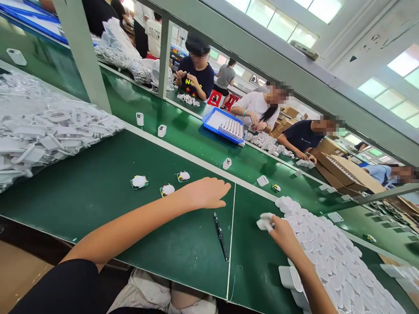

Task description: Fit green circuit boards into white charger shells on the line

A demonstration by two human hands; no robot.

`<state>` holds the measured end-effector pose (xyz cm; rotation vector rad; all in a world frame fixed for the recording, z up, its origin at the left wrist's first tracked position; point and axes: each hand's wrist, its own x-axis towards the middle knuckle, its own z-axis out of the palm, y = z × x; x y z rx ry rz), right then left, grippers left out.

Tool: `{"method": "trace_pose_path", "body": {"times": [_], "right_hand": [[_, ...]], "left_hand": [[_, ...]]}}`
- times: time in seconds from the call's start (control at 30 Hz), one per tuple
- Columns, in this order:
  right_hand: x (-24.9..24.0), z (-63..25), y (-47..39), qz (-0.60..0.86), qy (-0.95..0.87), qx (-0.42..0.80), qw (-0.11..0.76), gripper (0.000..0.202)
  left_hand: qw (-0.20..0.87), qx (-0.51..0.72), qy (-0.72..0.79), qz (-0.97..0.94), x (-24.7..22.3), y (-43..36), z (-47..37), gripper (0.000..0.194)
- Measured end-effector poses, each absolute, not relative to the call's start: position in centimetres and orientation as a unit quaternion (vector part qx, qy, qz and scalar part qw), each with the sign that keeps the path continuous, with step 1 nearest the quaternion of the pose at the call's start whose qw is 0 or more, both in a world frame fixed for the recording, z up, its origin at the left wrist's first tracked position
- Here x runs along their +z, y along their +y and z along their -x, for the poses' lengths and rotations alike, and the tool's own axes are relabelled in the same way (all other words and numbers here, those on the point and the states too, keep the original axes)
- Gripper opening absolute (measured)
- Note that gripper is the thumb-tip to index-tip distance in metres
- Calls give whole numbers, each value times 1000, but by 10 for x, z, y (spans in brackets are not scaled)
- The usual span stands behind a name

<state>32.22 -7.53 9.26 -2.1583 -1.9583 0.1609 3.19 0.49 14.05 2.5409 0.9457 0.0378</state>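
My left hand (211, 192) reaches over the green table with its fingers stretched out and nothing visible in them. Beside it are small circuit boards with white oval tops: one board (183, 176) just beyond, another (167, 190) partly behind my forearm, and a third board (139, 182) farther left. Black tweezers (221, 239) lie below that hand, near a white line. My right hand (284, 235) pinches a small white plastic piece (264, 221), slightly blurred, at the left edge of a spread of white oval pieces (330, 248).
White plastic housings (290, 279) stand near my right forearm. A large heap of white parts (39, 131) covers the left side. Housings, such as one white shell (227, 163), sit on the green strip beyond. Co-workers sit across, by a blue tray (222, 125) and a metal frame (163, 56).
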Motion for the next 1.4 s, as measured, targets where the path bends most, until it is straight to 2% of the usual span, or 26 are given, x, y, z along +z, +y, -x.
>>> {"method": "trace_pose_path", "body": {"times": [0.1,0.13,0.27,0.33,0.4,0.47,0.53,0.6,0.67,0.73,0.83,0.93,1.03,1.2,1.27,1.4], "right_hand": [[104,-279,-55,654,-722,103,203,26],[109,-264,-49,624,-737,114,232,29],[125,-219,-29,538,-758,119,349,35],[127,-208,-20,540,-737,87,397,42],[119,-202,-13,570,-732,81,366,53],[101,-197,-8,591,-750,116,273,57],[76,-191,-6,590,-768,161,192,48],[52,-186,-4,591,-770,182,156,35],[37,-183,-1,593,-768,194,146,22],[32,-184,5,584,-767,212,160,14],[47,-191,17,554,-757,265,223,27],[78,-208,24,519,-723,306,339,41],[113,-228,14,491,-667,305,470,52],[156,-240,-44,402,-560,339,640,43],[167,-236,-67,380,-541,343,667,37],[179,-227,-89,326,-557,382,661,30]], "left_hand": [[267,54,299,-915,131,15,-39,61],[283,70,287,-913,129,19,-40,63],[316,166,288,-889,135,33,-36,29],[316,233,323,-861,141,40,-29,20],[310,299,356,-829,147,46,-20,21],[302,356,377,-800,152,48,-12,20],[307,408,376,-774,156,47,-7,26],[327,444,351,-757,159,41,-6,40],[342,456,319,-757,161,35,-8,50],[325,460,297,-771,160,29,-12,51],[231,482,276,-799,155,25,-17,45],[155,491,280,-810,151,25,-20,46],[188,485,279,-807,150,19,-22,49],[264,489,250,-793,152,-4,-28,48],[276,487,244,-792,151,-13,-31,49],[313,474,244,-786,148,-26,-35,52]]}}
